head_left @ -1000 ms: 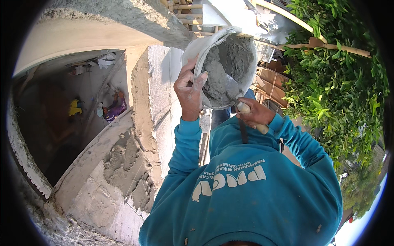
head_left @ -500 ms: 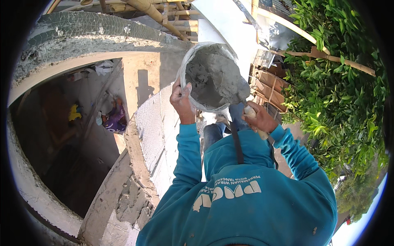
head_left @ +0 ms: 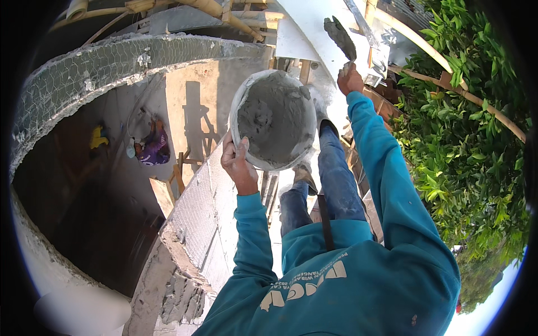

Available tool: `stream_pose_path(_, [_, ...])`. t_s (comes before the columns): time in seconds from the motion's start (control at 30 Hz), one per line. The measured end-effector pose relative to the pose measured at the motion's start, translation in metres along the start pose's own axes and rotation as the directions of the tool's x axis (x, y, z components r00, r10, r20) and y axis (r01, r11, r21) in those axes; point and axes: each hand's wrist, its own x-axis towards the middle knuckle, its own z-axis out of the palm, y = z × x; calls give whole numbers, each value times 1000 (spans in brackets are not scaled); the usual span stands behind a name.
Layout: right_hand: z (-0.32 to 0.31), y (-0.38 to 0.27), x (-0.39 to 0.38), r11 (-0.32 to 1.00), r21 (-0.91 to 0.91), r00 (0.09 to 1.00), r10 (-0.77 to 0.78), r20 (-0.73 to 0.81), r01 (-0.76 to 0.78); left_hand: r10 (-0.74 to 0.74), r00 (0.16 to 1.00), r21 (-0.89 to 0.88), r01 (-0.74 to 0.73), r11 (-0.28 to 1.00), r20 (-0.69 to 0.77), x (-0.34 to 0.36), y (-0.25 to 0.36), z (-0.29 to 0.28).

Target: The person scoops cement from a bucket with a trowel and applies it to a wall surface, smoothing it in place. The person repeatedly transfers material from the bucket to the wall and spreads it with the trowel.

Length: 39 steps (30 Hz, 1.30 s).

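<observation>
My left hand grips the near left rim of a round bucket, thumb over the edge. Grey wet mortar lies inside the bucket, smeared up its walls. Ahead and to the right, my right hand is closed around the handle of a trowel. Mortar coats the trowel's blade, which points forward and away from the bucket. The handle is mostly hidden in my fingers.
A curved wall edge with wire mesh arcs over a dark opening at left, where a person in purple is below. White panels stand near my left arm. Bamboo poles cross ahead; leafy branches fill the right.
My right hand has moved forward and right, away from the bucket, carrying the mortar-laden trowel. Less mortar stands heaped at the bucket's right side. My left hand still holds the rim.
</observation>
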Motion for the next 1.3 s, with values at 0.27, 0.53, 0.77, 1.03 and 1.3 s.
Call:
stream_pose_path(0.27, [-97,14,-81,971,125,979,-205,-11,205,-48,995,-41,45,998,-92,-6,-2,-1])
stream_pose_path(0.53, [-202,-39,-166,845,38,732,-483,480,533,58,998,-2,-58,998,34,5,14,13])
stream_pose_path(0.77, [-164,-91,-156,717,-121,670,-560,487,687,174,966,100,-195,976,190,6,52,32])
stream_pose_path(1.03, [-212,-91,-184,570,-107,530,-655,539,814,241,946,133,-274,953,218,6,71,20])
stream_pose_path(1.3, [-201,-111,-170,741,-100,653,-508,562,664,335,830,184,-451,873,446,-17,127,54])
